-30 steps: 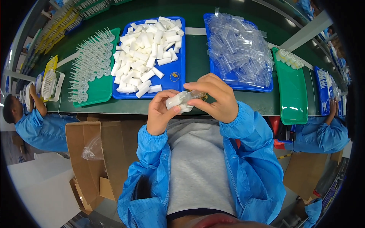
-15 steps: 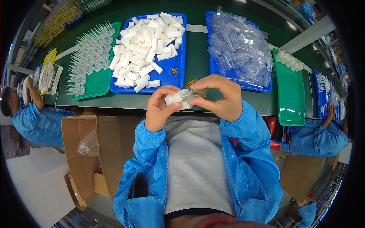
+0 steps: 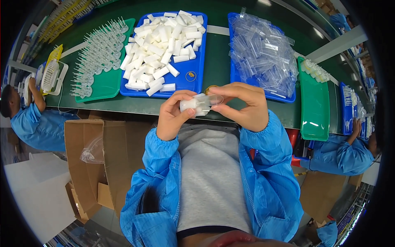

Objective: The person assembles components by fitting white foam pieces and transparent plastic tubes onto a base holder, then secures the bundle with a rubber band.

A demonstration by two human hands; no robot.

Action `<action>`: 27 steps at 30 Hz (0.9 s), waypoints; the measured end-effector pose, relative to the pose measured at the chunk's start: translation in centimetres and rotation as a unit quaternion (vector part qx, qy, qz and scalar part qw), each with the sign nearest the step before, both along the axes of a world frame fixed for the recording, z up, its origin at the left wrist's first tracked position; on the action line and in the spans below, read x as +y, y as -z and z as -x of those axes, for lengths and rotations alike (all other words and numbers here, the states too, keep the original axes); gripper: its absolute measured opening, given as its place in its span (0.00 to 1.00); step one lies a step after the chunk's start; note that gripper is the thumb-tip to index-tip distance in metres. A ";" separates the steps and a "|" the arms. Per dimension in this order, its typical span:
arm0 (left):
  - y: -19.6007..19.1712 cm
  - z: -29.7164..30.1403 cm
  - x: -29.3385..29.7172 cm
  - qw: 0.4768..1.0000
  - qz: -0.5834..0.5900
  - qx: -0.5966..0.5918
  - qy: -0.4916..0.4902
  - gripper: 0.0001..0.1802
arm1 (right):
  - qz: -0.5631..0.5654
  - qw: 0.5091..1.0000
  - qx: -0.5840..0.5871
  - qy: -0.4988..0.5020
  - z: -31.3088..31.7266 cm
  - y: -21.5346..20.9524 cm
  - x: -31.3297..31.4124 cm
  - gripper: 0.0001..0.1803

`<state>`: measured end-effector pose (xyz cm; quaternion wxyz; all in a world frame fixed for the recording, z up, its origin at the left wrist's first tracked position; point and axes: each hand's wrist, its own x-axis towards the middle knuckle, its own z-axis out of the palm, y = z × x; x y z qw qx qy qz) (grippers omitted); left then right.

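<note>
My left hand is closed around a small cluster of white tube-like pieces, thumb pressed on their near side. From the right my right hand pinches a clear plastic piece with a rounded end between thumb and fingers. That clear piece meets the white ones; how far they fit together is hard to see. Both hands are over the near edge of the green table. Behind the right fingertips some yellowish rubber bands partly show.
A blue tray holds heaped white pieces; another blue tray holds clear plastic sleeves. Left, a green tray carries stemmed clear parts; right is a second green tray. A cardboard box stands below. Co-workers sit either side.
The clear piece's rounded end now shows between my hands, and my right hand has shifted slightly right. My left hand keeps its grip on the white pieces. The view has tilted a little.
</note>
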<state>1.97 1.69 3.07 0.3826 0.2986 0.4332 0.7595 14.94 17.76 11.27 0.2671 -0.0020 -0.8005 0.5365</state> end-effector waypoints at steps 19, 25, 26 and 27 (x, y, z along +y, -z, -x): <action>0.0 -0.1 -0.1 1.000 0.007 0.010 -0.014 0.15 | 0.013 0.995 -0.095 -0.027 0.2 -0.6 1.2 0.16; 0.1 -0.1 -0.1 1.000 0.001 0.014 -0.016 0.15 | 0.023 0.997 -0.072 -0.019 0.4 0.3 1.2 0.17; 0.0 -0.1 -0.1 1.000 0.001 0.014 -0.015 0.15 | 0.045 0.997 -0.066 -0.021 0.4 0.3 1.1 0.16; -0.1 -0.1 -0.1 1.000 0.006 0.010 -0.015 0.15 | 0.045 0.997 -0.066 -0.019 0.4 0.3 1.2 0.16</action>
